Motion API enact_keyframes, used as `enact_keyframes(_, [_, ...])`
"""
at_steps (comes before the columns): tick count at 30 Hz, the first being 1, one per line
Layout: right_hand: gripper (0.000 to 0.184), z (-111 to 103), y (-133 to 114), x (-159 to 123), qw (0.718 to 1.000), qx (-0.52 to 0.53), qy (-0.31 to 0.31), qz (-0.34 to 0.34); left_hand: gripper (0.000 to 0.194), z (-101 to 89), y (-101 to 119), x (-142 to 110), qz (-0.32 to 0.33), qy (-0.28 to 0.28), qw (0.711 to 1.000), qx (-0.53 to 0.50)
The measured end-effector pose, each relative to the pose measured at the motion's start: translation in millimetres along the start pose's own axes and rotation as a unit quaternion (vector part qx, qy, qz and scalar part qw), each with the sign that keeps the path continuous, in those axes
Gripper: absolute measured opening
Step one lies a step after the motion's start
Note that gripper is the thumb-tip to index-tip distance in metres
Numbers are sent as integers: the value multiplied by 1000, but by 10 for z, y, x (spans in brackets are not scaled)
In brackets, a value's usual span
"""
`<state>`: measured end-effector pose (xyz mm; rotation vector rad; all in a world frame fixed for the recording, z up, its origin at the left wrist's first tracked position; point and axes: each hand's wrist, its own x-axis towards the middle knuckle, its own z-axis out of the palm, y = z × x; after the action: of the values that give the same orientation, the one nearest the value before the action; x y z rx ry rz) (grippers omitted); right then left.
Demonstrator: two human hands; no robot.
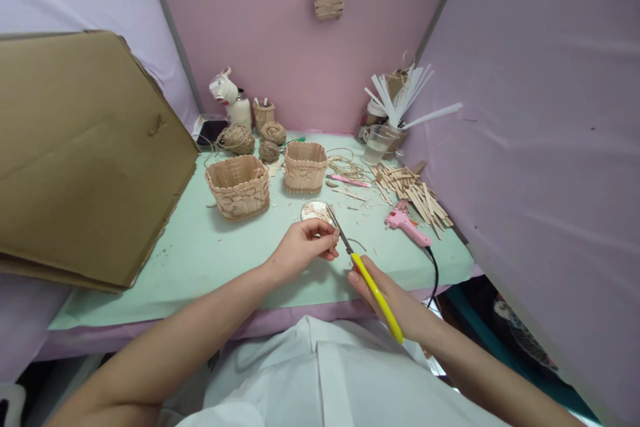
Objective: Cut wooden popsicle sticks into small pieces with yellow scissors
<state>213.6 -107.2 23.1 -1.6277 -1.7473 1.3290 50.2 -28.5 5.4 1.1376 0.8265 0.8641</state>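
My right hand [377, 290] grips a pair of yellow-handled scissors [375, 295], its blades pointing up and left past my left fingertips. My left hand [316, 240] is closed in a pinch close to the blades; whatever small piece lies between its fingers is too small to make out. Just behind that hand sits a small round white dish [311, 209] with wooden bits in it. Two baskets made of wooden sticks stand farther back, a wider one [240, 195] on the left and a squarer one [305, 173] in the middle.
A pink glue gun [407, 223] with a black cord lies at right, before a heap of wooden sticks [420, 193]. Twine balls [237, 139] sit at the back left. Behind the sticks stands a plastic cup [379, 145]. Large cardboard [90, 160] borders the left side.
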Motion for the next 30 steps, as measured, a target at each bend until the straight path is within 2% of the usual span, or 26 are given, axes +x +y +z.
enact_keyframes(9, [34,37,104,18,999,-38,5,-6,16,-43,-16,7,-1,-40,999,22])
enact_keyframes(16, [31,12,264,-129,997,-76,-8,7,18,-25,-81,5,-83,-107,991,16])
enact_keyframes(21, [29,16,399,-269,997,-67,-5,45,17,49,-147,-4,-108,-133,984,41])
enact_keyframes(25, [27,-50,355,-314,994,-86,-12,69,15,107,-156,-24,-124,-128,982,66])
enact_keyframes(30, [27,-146,213,-321,995,-70,-42,59,12,132,-127,-31,-115,-142,980,75])
